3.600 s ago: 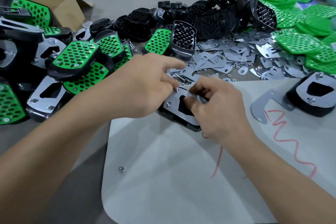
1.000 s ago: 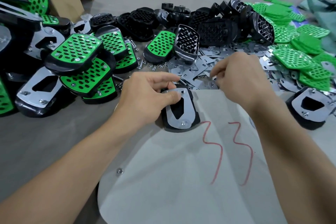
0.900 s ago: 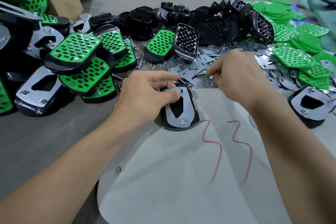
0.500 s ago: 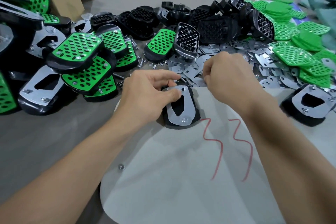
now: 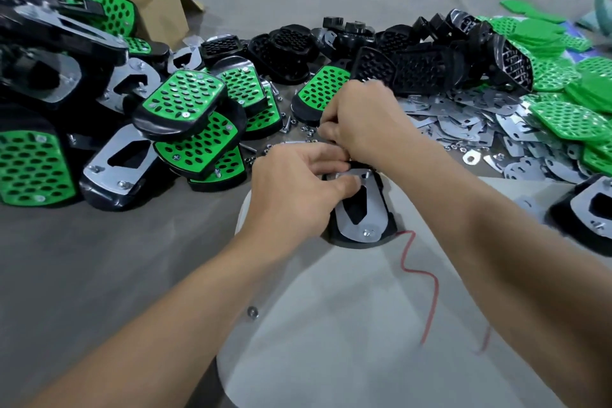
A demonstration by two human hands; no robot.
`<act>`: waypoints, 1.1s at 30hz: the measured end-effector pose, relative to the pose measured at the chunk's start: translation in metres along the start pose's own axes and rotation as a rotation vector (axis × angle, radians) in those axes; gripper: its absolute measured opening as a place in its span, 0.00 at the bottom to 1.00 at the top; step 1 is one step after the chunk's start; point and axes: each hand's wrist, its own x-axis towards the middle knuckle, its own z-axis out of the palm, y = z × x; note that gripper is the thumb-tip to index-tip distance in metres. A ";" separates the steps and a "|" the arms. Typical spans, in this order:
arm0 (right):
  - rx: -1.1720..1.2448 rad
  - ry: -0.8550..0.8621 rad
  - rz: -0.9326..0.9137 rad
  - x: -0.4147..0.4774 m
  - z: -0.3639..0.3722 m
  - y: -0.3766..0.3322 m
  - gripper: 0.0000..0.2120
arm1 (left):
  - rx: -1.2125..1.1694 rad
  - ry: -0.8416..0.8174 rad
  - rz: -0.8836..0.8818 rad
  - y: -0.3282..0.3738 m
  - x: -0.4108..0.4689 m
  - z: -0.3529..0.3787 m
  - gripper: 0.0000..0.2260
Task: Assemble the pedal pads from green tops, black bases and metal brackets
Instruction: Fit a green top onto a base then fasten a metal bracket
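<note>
grip first: right hand (image 5: 361, 122) is curled tight, fingertips pinched narrow on what i'm guessing is a fastener, too small to actually see. it sits right over the far end of the metal bracket (image 5: 377, 209), which lies on its black base (image 5: 391, 228) on the white board (image 5: 331, 341). left hand (image 5: 294, 195) pins it there, thumb flat on the bracket's far end, fingers hooked over the far edge. the near screw (image 5: 367, 232) looks seated, so the far holes are probably what's left.

what could bite: both hands crowd one corner, so the hole is mostly hidden. the fastener could start crooked, or slip and vanish among the loose nuts (image 5: 299, 129) just behind. ease off that thumb and the bracket may creep off its holes. the pile of spare brackets (image 5: 463, 122) is near enough to get knocked onto the board too.
</note>
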 end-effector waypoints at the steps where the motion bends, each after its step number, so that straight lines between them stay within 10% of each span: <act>1: -0.042 0.010 -0.035 0.004 -0.001 -0.004 0.07 | -0.005 0.000 -0.002 -0.001 0.001 -0.001 0.12; 15: -0.207 -0.075 -0.179 0.010 -0.012 -0.024 0.11 | -0.024 -0.006 0.002 -0.007 0.002 -0.001 0.10; 23: 0.698 0.226 0.256 -0.062 -0.030 0.030 0.05 | -0.034 0.004 0.020 -0.007 0.001 -0.001 0.11; 33: 0.771 0.140 0.303 -0.086 -0.023 0.044 0.07 | -0.011 0.032 0.041 -0.005 0.001 0.000 0.11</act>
